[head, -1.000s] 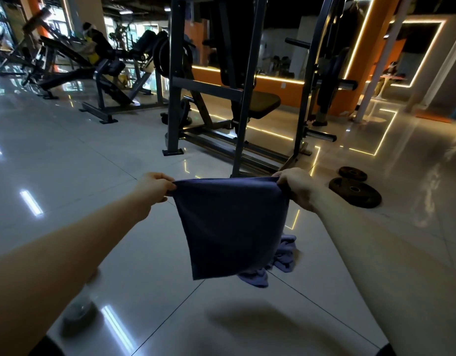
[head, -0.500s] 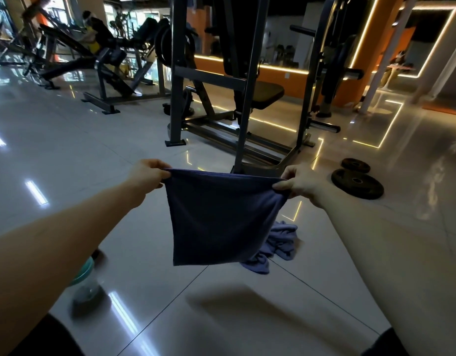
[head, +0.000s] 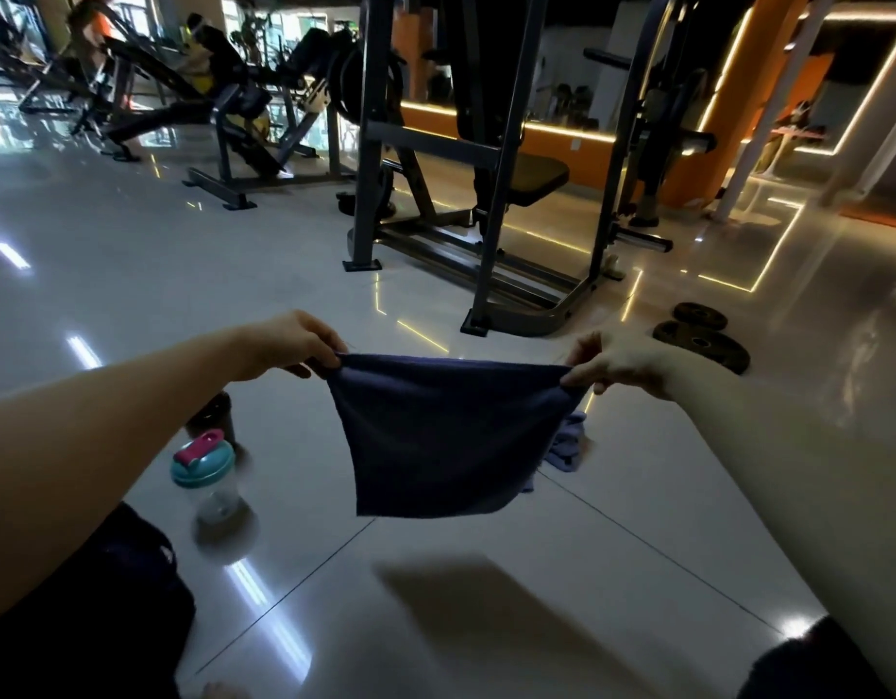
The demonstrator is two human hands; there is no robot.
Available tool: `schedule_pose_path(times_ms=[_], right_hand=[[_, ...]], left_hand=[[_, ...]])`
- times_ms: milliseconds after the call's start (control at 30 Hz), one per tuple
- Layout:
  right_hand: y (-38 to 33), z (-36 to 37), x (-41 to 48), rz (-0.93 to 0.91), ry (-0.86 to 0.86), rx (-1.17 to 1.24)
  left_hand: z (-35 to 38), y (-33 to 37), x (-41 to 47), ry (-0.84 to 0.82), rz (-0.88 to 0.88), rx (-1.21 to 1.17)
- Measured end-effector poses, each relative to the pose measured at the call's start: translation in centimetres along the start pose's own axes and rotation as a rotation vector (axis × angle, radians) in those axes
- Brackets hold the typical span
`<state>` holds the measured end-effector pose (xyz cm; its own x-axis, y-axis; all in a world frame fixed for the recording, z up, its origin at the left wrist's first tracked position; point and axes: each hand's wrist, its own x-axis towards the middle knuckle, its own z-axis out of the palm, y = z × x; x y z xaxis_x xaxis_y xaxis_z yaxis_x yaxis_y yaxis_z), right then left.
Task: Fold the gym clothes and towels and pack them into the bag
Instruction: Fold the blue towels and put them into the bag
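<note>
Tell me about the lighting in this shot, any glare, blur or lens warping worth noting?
Head view: dim overall; the towel, pinched by the left hand and right hand, throws a soft shadow on the glossy floor, where ceiling lights glare in streaks; same view, the shaker bottle looks smeared, and the wide lens bows the rack uprights.

The towel hides most of a crumpled cloth. A forearm covers part of a dark bottle.
</note>
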<state>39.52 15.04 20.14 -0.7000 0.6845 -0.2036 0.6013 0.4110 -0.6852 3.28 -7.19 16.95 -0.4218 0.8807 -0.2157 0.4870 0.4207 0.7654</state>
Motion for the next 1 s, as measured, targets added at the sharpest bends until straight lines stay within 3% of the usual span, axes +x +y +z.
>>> schedule_pose_path(times_ms=[67, 200, 267, 367, 467, 567, 733, 867, 1000], right_hand=[[-0.6, -0.2, -2.1, 0.02, -0.053, 0.003], [-2.4, -1.4, -6.0, 0.12, -0.37, 0.029], [-2.4, -1.9, -6.5, 0.124, -0.437, 0.08], [-1.4, -1.6, -6.3, 0.148, -0.471, 0.183], [0.2, 0.3, -5.1, 0.179, -0.482, 0.252], [3.0, 3.3, -1.7, 0.259, -0.374, 0.223], [10.1, 11.5, 6.0, 0.277, -0.125, 0.039], [15.6, 17.7, 10.5, 0.245, 0.049, -0.171], [18.2, 20.5, 13.1, 0.322, 0.153, 0.08]], left_hand=[[-0.2, -0.6, -1.7, -0.147, 0.003, 0.005], [-1.0, -1.2, -4.3, -0.582, -0.077, -0.083], [-1.2, -1.3, -4.7, -0.675, -0.099, -0.127], [-1.1, -1.3, -4.3, -0.687, -0.117, -0.175], [0.6, -1.7, -2.7, -0.608, -0.173, -0.123], [3.4, -3.7, 0.2, -0.472, -0.265, -0.001], [10.4, -9.7, 5.6, -0.245, -0.37, 0.106], [16.6, -15.5, 8.9, 0.044, -0.353, 0.025], [18.6, -18.6, 10.7, 0.205, -0.375, -0.067]])
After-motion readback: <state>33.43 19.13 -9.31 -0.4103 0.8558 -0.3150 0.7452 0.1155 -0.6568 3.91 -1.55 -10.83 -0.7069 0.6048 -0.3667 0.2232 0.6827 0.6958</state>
